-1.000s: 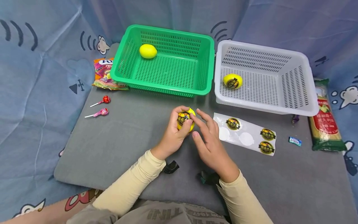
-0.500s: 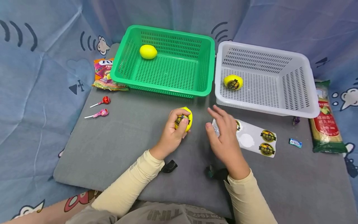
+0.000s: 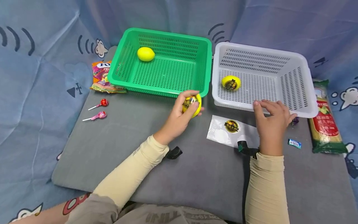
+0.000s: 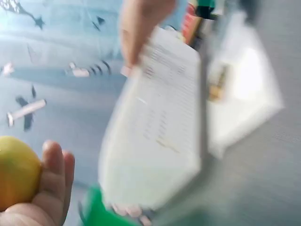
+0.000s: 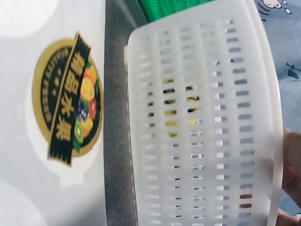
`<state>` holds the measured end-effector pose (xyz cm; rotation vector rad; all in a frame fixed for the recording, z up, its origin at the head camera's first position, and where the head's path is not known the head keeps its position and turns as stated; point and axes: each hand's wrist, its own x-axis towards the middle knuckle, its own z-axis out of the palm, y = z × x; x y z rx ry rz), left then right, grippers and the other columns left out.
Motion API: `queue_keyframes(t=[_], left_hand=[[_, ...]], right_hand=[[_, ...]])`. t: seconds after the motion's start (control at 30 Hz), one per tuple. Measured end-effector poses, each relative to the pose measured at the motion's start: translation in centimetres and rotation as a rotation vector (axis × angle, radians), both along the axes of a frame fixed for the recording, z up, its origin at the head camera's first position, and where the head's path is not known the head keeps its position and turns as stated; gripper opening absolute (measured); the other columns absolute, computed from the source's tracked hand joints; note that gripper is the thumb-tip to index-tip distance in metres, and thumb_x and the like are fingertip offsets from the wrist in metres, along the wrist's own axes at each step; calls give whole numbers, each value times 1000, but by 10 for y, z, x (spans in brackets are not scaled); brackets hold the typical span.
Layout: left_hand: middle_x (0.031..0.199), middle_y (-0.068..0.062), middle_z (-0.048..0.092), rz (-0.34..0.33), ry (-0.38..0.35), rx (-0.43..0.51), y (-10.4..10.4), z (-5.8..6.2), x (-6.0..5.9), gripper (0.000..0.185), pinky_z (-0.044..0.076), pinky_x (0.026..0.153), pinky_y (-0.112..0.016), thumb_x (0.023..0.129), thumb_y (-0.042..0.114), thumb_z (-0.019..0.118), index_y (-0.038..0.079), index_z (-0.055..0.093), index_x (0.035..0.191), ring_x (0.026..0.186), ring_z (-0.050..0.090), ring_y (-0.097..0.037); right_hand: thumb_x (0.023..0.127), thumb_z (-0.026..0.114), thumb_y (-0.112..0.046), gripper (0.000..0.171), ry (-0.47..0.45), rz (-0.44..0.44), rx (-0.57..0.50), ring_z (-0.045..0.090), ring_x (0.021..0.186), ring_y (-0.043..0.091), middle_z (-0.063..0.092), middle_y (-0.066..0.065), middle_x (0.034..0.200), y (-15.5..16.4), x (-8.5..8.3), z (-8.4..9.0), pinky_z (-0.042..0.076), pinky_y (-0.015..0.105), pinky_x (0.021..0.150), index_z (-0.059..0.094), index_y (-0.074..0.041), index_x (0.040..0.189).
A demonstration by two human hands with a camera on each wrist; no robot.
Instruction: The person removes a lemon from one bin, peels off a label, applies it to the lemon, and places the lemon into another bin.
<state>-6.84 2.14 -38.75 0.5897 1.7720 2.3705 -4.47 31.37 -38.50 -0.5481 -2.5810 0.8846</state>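
Observation:
In the head view my left hand (image 3: 179, 113) grips a yellow lemon (image 3: 199, 102) with a round black-and-gold sticker on its side, just in front of the green basket (image 3: 159, 91). The left wrist view also has this lemon (image 4: 16, 172), by the fingers. My right hand (image 3: 271, 124) holds the front rim of the white basket (image 3: 237, 105), its fingers over the edge. A stickered lemon (image 3: 231, 83) lies in that basket, and a plain lemon (image 3: 146, 54) in the green one. Below the white basket lies a sticker sheet (image 3: 215, 126), partly hidden by my right hand and wrist.
Two lollipops (image 3: 99, 115) and a candy bag (image 3: 103, 77) lie at the left. To the right are a small blue-wrapped candy (image 3: 295, 143) and a red-and-green food bag (image 3: 325, 121). A dark strap hangs at my right wrist.
My right hand has left the lemon and moved right, over the sticker sheet, to the white basket's front rim. My left hand has moved slightly forward with the stickered lemon.

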Motion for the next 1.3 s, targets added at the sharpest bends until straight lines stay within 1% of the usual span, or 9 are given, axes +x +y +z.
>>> queue_keyframes(t=[0.1,0.2,0.3,0.43,0.57,0.73,0.9,1.1,1.3], left_hand=[[134,-18,55,6,92,-114,28,23,-32,36,55,95,-38,109,6,55,-2,52,145,114,59,-22],[144,-6,54,11,137,-373,60,36,-64,37,45,99,-25,110,19,58,9,59,146,125,45,-8],[149,3,52,-69,121,-642,91,38,-88,39,37,104,-19,112,32,56,22,59,149,135,38,-4],[160,10,47,-211,102,-898,116,33,-105,49,32,115,-27,111,42,54,33,48,159,151,30,-12],[167,9,38,-271,127,-918,112,32,-108,62,25,122,-33,108,48,58,33,38,165,158,21,-15],[142,-2,62,-102,91,-597,67,30,-77,37,47,99,-22,109,30,62,13,64,142,122,60,-16],[102,-12,71,85,-20,-314,-1,7,-20,16,52,73,-26,107,12,64,-3,70,112,89,66,-35],[103,-20,71,145,-179,-267,-56,-28,36,15,57,80,-37,107,8,61,-6,67,109,93,65,-51],[104,-29,69,171,-193,-301,-73,-38,56,14,54,78,-30,107,8,63,-5,69,108,88,66,-43]], right_hand=[[104,70,-37,41,3,14,0,31,153,18,69,10,138,-5,-3,-1,-19,45,123,79,-1,121],[104,71,-36,40,9,46,6,31,153,20,69,10,137,-10,-8,-2,-17,46,124,80,-1,120],[104,70,-35,40,0,71,9,32,152,23,69,12,136,-15,-13,-3,-17,48,124,79,0,120],[105,69,-34,40,-15,92,1,33,152,25,69,15,136,-22,-17,-3,-17,50,123,79,1,120],[105,68,-34,40,-22,110,-1,33,151,27,70,15,135,-25,-19,-3,-17,50,123,79,1,120],[106,67,-36,41,-60,106,-19,31,152,25,69,16,135,-24,-18,-1,-19,48,123,78,0,122],[107,63,-38,42,-132,70,-22,31,151,31,66,16,142,-20,-15,10,-15,51,123,76,-4,129],[105,63,-38,43,-103,127,-16,23,152,41,44,13,163,-59,-21,35,16,63,120,74,-9,135],[101,73,-39,41,-43,398,55,26,149,50,35,28,164,-143,-42,30,32,65,116,77,-4,123]])
